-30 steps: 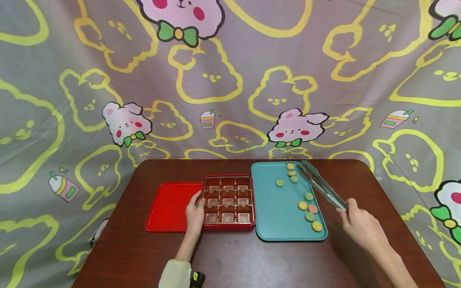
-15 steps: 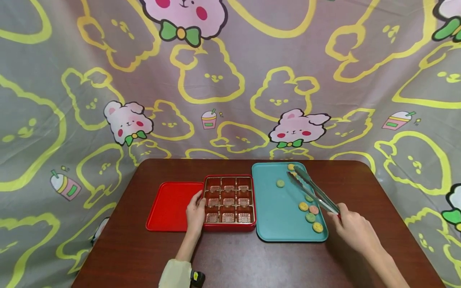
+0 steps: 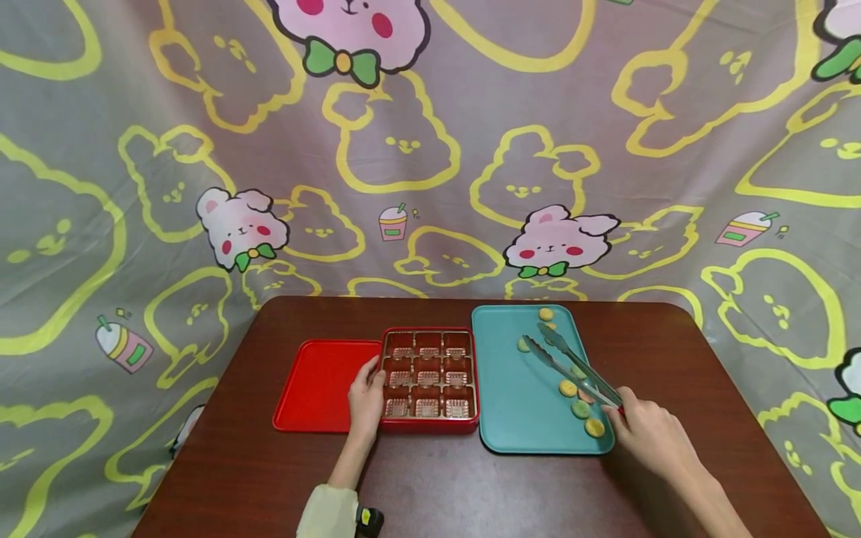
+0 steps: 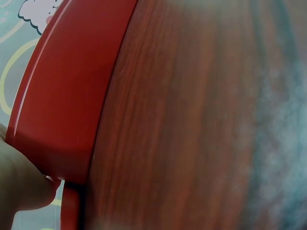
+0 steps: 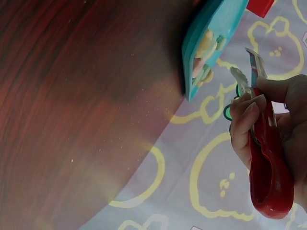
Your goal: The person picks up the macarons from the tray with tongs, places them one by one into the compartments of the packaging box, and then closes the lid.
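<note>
My right hand (image 3: pixel 649 433) grips red-handled metal tongs (image 3: pixel 574 364), seen side-on in the right wrist view with the thumb and fingers around the red handle (image 5: pixel 271 182). The tongs' tips are spread apart above the blue-green tray (image 3: pixel 514 418), the left one close by a green round pastry (image 3: pixel 522 344). Several small yellow, green and pink pastries lie along the tray's right side, such as a yellow one (image 3: pixel 595 427); the tongs cover some. My left hand (image 3: pixel 365 403) holds the left side of a red box (image 3: pixel 430 426) with a gold divided insert, its compartments bare.
A flat red tray or lid (image 3: pixel 323 388) lies left of the box, partly beneath my left hand's side. All stand on a dark brown wooden table (image 3: pixel 430 486). A cartoon-printed curtain (image 3: pixel 437 164) hangs close behind the table and at both sides.
My right hand has moved left and slightly toward me, bringing the spread tongs from the tray's far right edge in over the tray. The left hand and box have stayed put.
</note>
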Motion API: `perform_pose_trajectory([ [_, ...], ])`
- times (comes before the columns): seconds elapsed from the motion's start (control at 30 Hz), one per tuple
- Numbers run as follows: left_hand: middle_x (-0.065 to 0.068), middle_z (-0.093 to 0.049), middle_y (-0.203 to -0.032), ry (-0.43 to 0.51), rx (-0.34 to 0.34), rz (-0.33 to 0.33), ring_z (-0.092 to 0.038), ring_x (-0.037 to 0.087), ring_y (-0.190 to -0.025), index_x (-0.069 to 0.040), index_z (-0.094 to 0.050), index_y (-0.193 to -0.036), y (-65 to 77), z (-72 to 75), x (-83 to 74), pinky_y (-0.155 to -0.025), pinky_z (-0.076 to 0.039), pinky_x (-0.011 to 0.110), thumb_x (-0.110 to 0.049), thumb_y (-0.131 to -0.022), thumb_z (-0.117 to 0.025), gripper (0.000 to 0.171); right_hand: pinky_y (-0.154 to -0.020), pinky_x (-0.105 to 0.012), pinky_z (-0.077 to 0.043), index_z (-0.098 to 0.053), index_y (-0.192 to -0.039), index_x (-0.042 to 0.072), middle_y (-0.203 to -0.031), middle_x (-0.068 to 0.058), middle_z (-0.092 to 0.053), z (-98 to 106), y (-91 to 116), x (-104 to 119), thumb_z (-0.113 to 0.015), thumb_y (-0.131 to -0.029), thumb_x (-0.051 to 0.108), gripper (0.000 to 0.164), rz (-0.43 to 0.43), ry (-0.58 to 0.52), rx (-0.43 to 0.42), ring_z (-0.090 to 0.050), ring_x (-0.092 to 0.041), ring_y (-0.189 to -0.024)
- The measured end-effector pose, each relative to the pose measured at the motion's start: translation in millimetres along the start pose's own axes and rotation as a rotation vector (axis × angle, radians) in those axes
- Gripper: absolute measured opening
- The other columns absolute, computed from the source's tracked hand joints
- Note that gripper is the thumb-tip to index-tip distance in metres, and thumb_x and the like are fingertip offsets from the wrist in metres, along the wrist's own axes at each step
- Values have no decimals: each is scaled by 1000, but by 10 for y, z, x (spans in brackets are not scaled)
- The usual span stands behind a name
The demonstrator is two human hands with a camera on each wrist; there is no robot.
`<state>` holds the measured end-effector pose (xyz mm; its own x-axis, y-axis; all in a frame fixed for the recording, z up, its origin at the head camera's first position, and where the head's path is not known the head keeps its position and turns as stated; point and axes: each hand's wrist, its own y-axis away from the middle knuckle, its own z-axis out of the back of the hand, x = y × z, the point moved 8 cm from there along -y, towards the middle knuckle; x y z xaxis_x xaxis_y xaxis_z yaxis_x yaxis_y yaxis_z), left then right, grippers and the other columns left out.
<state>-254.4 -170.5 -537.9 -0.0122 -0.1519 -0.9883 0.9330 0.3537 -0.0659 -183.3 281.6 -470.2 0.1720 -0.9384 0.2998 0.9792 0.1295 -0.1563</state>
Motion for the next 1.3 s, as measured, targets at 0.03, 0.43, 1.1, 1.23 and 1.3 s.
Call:
perform_pose_trajectory([
  [0.03,29,-61,-136,2,0,0,-59,40,-128,9,-57,-139,1,-3,0,-105,-46,52,1,-102,-57,38,-46,-38,-37,-55,-107,-7,-61,-1,-45,-13,0,3,-68,-99,18,30,2,1,2,-43,-18,-52],
  [0.43,37,-59,-133,20,26,-20,-58,48,-126,18,-54,-135,170,21,-384,-101,-50,40,8,-100,-54,36,-45,-35,-35,-56,-101,-6,-59,0,-43,-142,3,0,-69,-98,17,27,3,-1,35,-43,-16,-50],
  [1.1,30,-61,-135,39,10,-7,-58,41,-128,10,-56,-139,-2,3,43,-100,-49,31,0,-103,-56,38,-46,-36,-36,-58,-96,-2,-59,1,-43,-185,-17,31,-73,-96,19,25,-2,18,33,-43,-17,-51],
  [1.23,30,-61,-135,38,9,-12,-58,42,-128,10,-57,-139,1,1,28,-103,-50,40,0,-103,-56,38,-46,-36,-36,-58,-94,-1,-59,1,-42,-184,-25,34,-74,-95,18,25,0,21,26,-42,-18,-51],
  [1.3,29,-61,-135,42,9,-2,-58,40,-129,9,-57,-139,2,0,33,-104,-49,42,0,-103,-56,38,-46,-36,-36,-58,-94,-1,-59,1,-42,-186,-29,35,-74,-95,17,24,0,23,24,-42,-18,-51],
])
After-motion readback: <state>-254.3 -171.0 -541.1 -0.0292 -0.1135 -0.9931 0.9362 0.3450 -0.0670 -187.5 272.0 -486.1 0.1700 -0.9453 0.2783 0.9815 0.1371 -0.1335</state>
